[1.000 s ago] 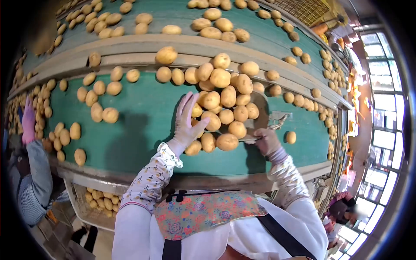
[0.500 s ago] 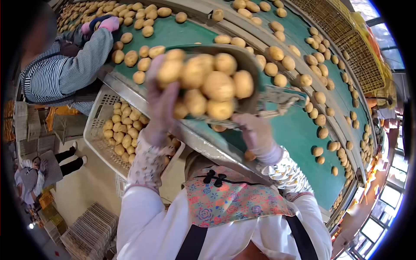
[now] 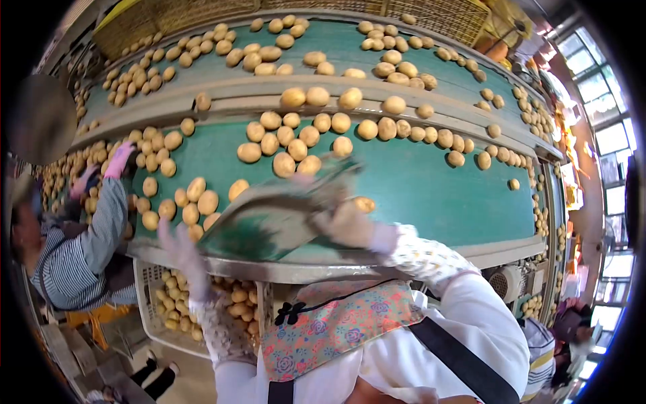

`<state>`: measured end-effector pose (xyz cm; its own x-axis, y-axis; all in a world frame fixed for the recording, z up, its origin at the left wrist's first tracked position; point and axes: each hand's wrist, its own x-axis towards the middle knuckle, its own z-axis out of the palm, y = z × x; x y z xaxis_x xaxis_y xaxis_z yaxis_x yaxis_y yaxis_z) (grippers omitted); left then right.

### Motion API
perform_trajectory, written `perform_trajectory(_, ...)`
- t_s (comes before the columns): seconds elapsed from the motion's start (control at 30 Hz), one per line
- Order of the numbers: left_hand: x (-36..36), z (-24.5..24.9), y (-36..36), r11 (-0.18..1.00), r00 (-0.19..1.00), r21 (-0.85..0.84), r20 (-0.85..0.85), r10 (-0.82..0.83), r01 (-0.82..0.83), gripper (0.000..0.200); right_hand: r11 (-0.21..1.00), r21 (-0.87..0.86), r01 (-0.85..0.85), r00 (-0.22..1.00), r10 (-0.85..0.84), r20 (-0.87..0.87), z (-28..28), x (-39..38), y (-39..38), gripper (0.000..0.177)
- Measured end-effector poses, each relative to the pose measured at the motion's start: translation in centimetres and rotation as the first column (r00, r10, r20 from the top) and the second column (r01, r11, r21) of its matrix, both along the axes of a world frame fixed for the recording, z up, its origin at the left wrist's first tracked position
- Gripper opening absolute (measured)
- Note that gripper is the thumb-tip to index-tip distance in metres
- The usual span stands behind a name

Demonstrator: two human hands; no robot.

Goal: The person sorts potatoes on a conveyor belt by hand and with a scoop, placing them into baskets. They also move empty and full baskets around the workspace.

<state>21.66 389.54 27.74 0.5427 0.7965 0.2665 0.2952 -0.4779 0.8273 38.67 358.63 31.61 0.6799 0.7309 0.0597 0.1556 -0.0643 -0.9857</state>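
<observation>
My right hand [image 3: 346, 225], in a pale glove, is closed round the handle end of a dusty green scoop [image 3: 252, 225]. The scoop is tilted low over the green conveyor belt [image 3: 437, 195], blurred by motion, and no potatoes show in it. My left hand [image 3: 183, 252], gloved and smeared at the edges, has its fingers stretched out just left of the scoop's wide end. Close to those fingers lie several potatoes [image 3: 208, 202] on the belt. Below the belt's metal edge, a white crate [image 3: 144, 299] holds potatoes, partly hidden by my left forearm.
A metal rail [image 3: 235, 104] separates this belt from a second belt with potatoes behind it. At the left, a co-worker in a striped top [image 3: 74, 269] reaches pink-gloved hands among potatoes. Yellow crates [image 3: 182, 27] line the far side. A motor [image 3: 508, 283] sits below right.
The scoop, full of potatoes and held in both hands before, now shows no potatoes and is low over the belt. My left hand has come off it. The view has turned.
</observation>
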Motion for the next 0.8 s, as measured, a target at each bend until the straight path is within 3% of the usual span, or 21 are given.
perform_trajectory(0.03,5.7,0.4,-1.2,0.937,0.970,-0.263,0.141,-0.198,0.229,0.054,0.946,-0.323,0.024,0.994,0.012,0.109,-0.4,2.1,-5.1,0.037)
perform_trajectory(0.07,10.3,-0.2,-2.1,0.932,0.935,0.091,-0.096,-0.343,0.351,0.059,0.806,-0.591,0.029,0.979,0.095,0.178,-0.9,4.1,-10.2,0.034)
perform_trajectory(0.13,19.3,0.7,-4.1,0.840,0.839,0.105,-0.199,-0.507,0.532,0.069,0.884,-0.276,0.378,0.874,-0.242,0.420,1.4,5.0,-18.8,0.023)
perform_trajectory(0.17,23.9,-0.3,-4.1,0.841,0.833,0.104,-0.246,-0.495,0.530,0.070,0.671,-0.473,0.571,0.814,-0.386,0.434,2.5,4.5,-22.9,0.014)
perform_trajectory(0.2,27.9,-1.4,-4.3,0.844,0.825,0.100,-0.298,-0.480,0.527,0.072,0.480,-0.468,0.742,0.670,-0.503,0.546,3.9,3.3,-25.5,0.007)
perform_trajectory(0.27,34.6,-4.8,-4.4,0.866,0.792,0.001,-0.405,-0.458,0.501,0.072,0.375,-0.456,0.807,0.590,-0.553,0.589,2.0,0.1,-36.0,0.006)
perform_trajectory(0.3,35.7,-4.8,-6.3,0.869,0.743,0.050,-0.543,-0.391,0.493,0.070,0.268,-0.509,0.818,0.566,-0.221,0.794,4.5,-1.4,-36.2,0.007)
perform_trajectory(0.33,36.2,-4.7,-7.6,0.865,0.676,0.096,-0.668,-0.311,0.493,0.068,0.201,-0.564,0.801,0.598,-0.317,0.736,5.1,-3.1,-36.5,0.009)
perform_trajectory(0.37,35.9,-5.6,-7.7,0.820,0.683,0.122,-0.628,-0.373,0.560,0.066,0.172,-0.550,0.818,0.505,-0.674,0.540,3.2,-3.8,-37.3,0.009)
perform_trajectory(0.4,34.9,-6.5,-7.5,0.768,0.681,0.150,-0.588,-0.437,0.623,0.064,0.086,-0.484,0.871,0.256,-0.920,0.296,1.9,-4.1,-37.2,0.011)
perform_trajectory(0.47,30.8,-7.7,-7.1,0.669,0.698,0.265,-0.474,-0.537,0.695,0.061,0.046,-0.434,0.900,-0.044,-0.980,-0.194,0.6,-3.7,-34.8,0.010)
perform_trajectory(0.5,28.0,-8.1,-7.0,0.620,0.711,0.351,-0.406,-0.575,0.702,0.059,0.023,-0.425,0.905,-0.051,-0.986,-0.161,1.2,-1.8,-29.9,0.005)
perform_trajectory(0.53,25.3,-6.1,-5.3,0.570,0.692,0.396,-0.349,-0.632,0.720,0.062,0.127,-0.490,0.862,0.053,-0.985,-0.162,0.7,0.6,-26.0,0.003)
perform_trajectory(0.57,22.4,-4.4,-3.5,0.599,0.688,0.338,-0.385,-0.616,0.726,0.063,0.226,-0.553,0.802,0.158,-0.973,-0.169,0.3,2.5,-22.3,0.003)
perform_trajectory(0.63,16.2,-2.9,2.4,0.744,0.804,0.322,-0.344,-0.484,0.586,0.067,0.447,-0.612,0.652,0.430,-0.883,-0.187,-1.9,4.6,-16.2,0.007)
perform_trajectory(0.67,12.6,-3.4,5.8,0.831,0.869,0.328,-0.378,-0.319,0.448,0.069,0.565,-0.610,0.556,0.588,-0.786,-0.192,-3.9,5.1,-13.5,0.010)
perform_trajectory(0.73,4.4,-6.3,12.3,0.916,0.936,0.371,-0.350,-0.016,0.155,0.069,0.662,-0.537,0.523,0.616,-0.729,-0.300,-6.7,4.6,-7.5,0.015)
perform_trajectory(0.77,0.3,-8.1,14.6,0.956,0.941,0.293,-0.329,0.081,0.020,0.060,0.765,-0.492,0.415,0.896,-0.439,0.073,-7.1,4.3,-4.3,0.014)
perform_trajectory(0.8,-1.9,-9.4,16.5,0.976,0.938,-0.036,-0.287,0.196,-0.215,0.053,0.820,-0.508,0.265,0.903,-0.026,0.429,-7.4,3.8,-1.0,0.014)
